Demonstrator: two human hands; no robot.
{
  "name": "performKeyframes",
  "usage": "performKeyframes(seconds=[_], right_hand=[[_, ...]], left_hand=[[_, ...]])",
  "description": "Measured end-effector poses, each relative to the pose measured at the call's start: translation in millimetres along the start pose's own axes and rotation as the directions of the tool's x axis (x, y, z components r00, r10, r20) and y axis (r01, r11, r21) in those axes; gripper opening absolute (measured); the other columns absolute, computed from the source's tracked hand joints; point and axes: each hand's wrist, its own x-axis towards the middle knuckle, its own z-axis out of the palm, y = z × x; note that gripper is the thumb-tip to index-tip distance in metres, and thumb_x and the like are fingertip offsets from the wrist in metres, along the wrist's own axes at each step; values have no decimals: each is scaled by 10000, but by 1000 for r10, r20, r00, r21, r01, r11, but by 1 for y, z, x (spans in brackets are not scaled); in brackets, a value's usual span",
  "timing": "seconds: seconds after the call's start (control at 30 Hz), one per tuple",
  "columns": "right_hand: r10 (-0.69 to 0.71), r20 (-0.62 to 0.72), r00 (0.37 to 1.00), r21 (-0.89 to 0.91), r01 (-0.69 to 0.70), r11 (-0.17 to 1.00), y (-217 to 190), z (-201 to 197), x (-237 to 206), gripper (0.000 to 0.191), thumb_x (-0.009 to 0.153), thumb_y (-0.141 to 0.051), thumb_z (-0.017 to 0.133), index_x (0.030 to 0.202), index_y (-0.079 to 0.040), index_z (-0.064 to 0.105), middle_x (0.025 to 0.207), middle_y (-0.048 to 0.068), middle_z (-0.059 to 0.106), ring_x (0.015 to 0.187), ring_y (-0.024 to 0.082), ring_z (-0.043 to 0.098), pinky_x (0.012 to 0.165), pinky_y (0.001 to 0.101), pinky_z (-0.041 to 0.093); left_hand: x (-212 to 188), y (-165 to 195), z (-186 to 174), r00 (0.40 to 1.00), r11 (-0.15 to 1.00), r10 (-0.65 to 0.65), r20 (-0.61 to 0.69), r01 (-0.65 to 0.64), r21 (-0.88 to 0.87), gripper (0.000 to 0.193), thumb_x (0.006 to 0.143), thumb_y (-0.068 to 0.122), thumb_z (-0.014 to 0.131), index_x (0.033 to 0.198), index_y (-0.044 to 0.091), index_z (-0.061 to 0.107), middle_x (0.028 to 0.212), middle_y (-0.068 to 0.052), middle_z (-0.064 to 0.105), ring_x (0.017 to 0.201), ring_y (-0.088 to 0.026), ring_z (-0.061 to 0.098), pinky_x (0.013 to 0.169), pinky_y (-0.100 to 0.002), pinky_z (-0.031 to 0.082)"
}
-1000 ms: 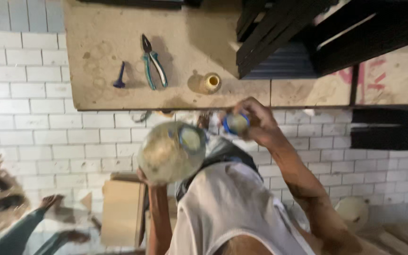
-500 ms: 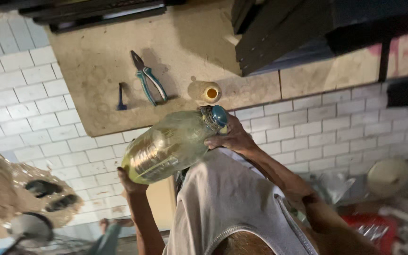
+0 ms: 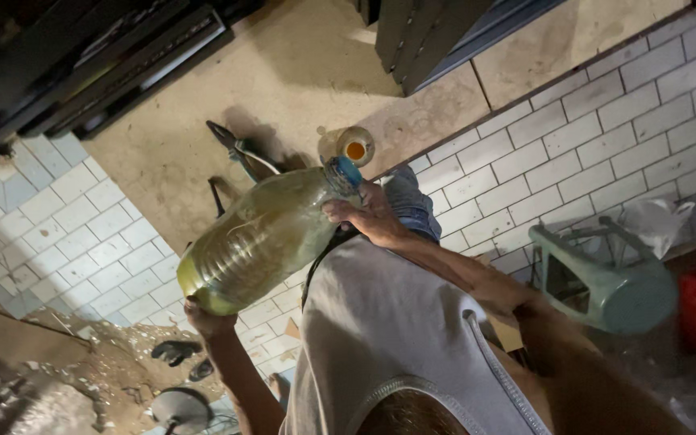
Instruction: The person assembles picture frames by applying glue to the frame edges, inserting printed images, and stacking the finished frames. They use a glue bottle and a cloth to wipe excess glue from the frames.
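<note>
Plastic bottle, 1, yellowish, gripped by 2 hands: left hand cupping base, right hand clasping neck.

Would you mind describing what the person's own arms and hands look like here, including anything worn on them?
Both arms are bare along all that shows. The left hand and right hand wear no gloves, and no rings, watch or wristband can be made out. The only clothing in view is a light grey sleeveless vest with a stitched, ribbed armhole edge, leaving the shoulders uncovered.
</note>
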Motion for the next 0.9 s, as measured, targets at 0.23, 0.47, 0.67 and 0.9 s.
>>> performKeyframes(seconds=[0.23,0.47,0.67,0.9], right_hand=[[188,-70,980,51,-184,982,-22,12,9,235,855,-127,807,1042,-48,690,875,-7,695,725,57,637,544,231,516],[193,-70,979,-65,-197,978,-43,18,9,256,920,-237,798,1039,-31,703,859,26,720,724,76,669,615,228,572],[208,-30,978,29,-207,978,-54,23,10,313,862,-194,808,1046,14,664,886,53,741,723,95,689,594,257,588],[273,-66,960,138,-262,955,-43,23,10,386,921,-142,784,1193,46,585,953,135,749,777,141,732,576,270,601]], left_hand=[[6,45,20,990,995,7,-139,8,104,845,878,435,823,1529,-7,515,1399,-155,615,1280,-338,595,1083,-519,499],[13,64,22,953,991,7,-302,33,128,813,803,484,837,1451,83,556,1384,-74,633,1306,-290,563,1106,-502,486],[10,75,35,961,979,19,-277,38,199,772,835,483,830,1451,101,563,1391,-59,628,1298,-279,555,1090,-507,479],[10,93,65,955,921,75,-288,44,386,808,862,567,775,1457,75,537,1361,-86,613,1266,-286,579,1063,-522,493]])
